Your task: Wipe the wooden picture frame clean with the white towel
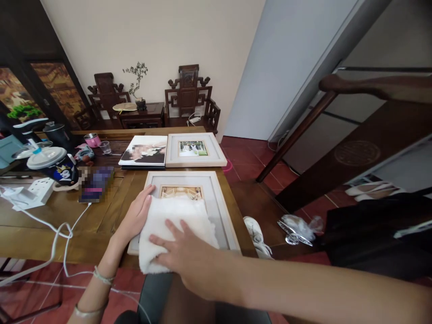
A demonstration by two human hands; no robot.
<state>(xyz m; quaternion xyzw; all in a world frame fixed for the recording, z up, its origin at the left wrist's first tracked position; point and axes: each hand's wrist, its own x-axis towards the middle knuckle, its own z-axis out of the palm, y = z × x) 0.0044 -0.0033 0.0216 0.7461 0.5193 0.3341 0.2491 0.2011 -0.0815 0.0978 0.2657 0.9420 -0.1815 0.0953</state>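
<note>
Right hand [184,258] spread flat, pressing white cloth [175,229] onto nearest picture frame [221,211] at table's near edge. Left hand [135,216] open, steadying frame's side at nine o'clock. Two frames counted; second frame [195,150] at twelve o'clock, one photo book [144,151] beside.

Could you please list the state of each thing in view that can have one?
White cloth: spread flat on the near picture frame, under the right hand.
Near picture frame: lying flat, face up, at the table edge.
Far picture frame: lying flat, face up, uncovered.
Photo book: closed, flat, beside the far frame.
Left hand: resting on the near frame's left edge.
Right hand: palm down, fingers spread on the cloth.
Mug: upright, lid on.
</note>
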